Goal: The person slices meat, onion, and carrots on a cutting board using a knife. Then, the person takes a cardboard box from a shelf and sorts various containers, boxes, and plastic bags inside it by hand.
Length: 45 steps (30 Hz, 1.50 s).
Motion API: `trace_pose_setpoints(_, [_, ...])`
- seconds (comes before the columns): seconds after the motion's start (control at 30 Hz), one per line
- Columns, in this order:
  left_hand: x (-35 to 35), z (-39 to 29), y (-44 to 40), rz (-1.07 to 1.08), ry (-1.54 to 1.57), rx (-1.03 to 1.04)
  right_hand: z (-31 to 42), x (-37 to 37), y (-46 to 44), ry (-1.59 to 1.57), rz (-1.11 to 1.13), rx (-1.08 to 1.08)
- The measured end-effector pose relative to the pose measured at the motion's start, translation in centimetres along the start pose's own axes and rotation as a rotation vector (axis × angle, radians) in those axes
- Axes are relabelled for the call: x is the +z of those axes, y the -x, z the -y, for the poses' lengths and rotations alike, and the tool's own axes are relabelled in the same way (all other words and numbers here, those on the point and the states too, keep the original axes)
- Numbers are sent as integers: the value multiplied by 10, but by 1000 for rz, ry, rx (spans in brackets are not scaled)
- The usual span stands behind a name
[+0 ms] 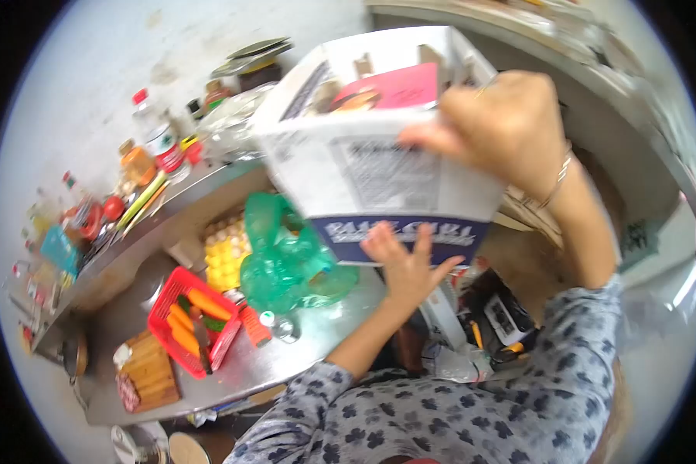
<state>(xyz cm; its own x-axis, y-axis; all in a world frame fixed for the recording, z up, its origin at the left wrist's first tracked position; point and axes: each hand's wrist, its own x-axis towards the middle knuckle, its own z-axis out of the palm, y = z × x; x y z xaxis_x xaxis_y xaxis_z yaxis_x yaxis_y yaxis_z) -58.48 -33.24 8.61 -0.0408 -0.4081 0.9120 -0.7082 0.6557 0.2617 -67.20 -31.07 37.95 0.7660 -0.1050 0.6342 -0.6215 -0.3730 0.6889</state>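
A white and dark-blue cardboard box (pixel 309 158), open at the top and tilted, is held up in front of me. My right hand (pixel 510 127) grips its upper right rim, thumb on the front face. Low on the front of the box, over the blue band, my left hand (pixel 404 261) lies with its fingers spread. Inside the box a pink-red packet (pixel 406 87) shows along with some brown cardboard pieces. The rest of its contents is hidden.
On the metal counter (pixel 317 340) are a green plastic bag (pixel 278 267), a red basket (pixel 166 332) of carrots, an egg tray (pixel 226 263) and a wooden cutting board (pixel 158 371) with meat. Bottles line the ledge. Assorted items lie below the box at right.
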Motion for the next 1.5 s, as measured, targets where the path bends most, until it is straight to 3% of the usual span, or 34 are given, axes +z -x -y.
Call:
trace_pose_setpoints(0.07, [-21, 7, 24, 75, 56, 50, 31, -30, 3, -23, 5, -14])
trace_pose_setpoints(0.1, [-29, 10, 37, 45, 46, 76, 46, -33, 4, -124, -106, 0])
trace_pose_setpoints(0.2, [-83, -8, 60, 133, 92, 18, 91, -71, 8, -255, -120, 73])
trace_pose_setpoints(0.3, [-127, -11, 97, 163, 172, 98, 145, -107, 1, -227, -170, 131])
trace_pose_setpoints(0.5, [-222, -22, 168, 78, 216, 172, 250, -186, 4, -146, -81, 295])
trace_pose_setpoints(0.57, [-242, -38, 178, 73, 294, 187, 269, -214, 10, -271, -13, 336])
trace_pose_setpoints(0.8, [-279, -105, 230, 338, 761, 185, 343, -305, 17, -14, 206, 576])
trace_pose_setpoints(1.03, [-261, -190, 275, 757, 1146, 177, 358, -379, 53, 251, 477, 734])
trace_pose_setpoints(1.1, [-238, -222, 292, 787, 1148, 273, 353, -392, 81, 392, 574, 778])
trace_pose_setpoints(1.17, [-202, -251, 309, 670, 1017, 492, 342, -406, 112, 502, 645, 803])
trace_pose_setpoints(1.23, [-166, -284, 310, 861, 1048, 496, 324, -418, 153, 602, 648, 848])
trace_pose_setpoints(1.3, [-137, -317, 296, 964, 1092, 494, 304, -429, 191, 611, 674, 902])
trace_pose_setpoints(1.37, [-106, -347, 291, 900, 970, 727, 285, -438, 233, 638, 704, 1023])
trace_pose_setpoints(1.5, [-67, -361, 281, 935, 942, 854, 267, -449, 276, 576, 723, 1141])
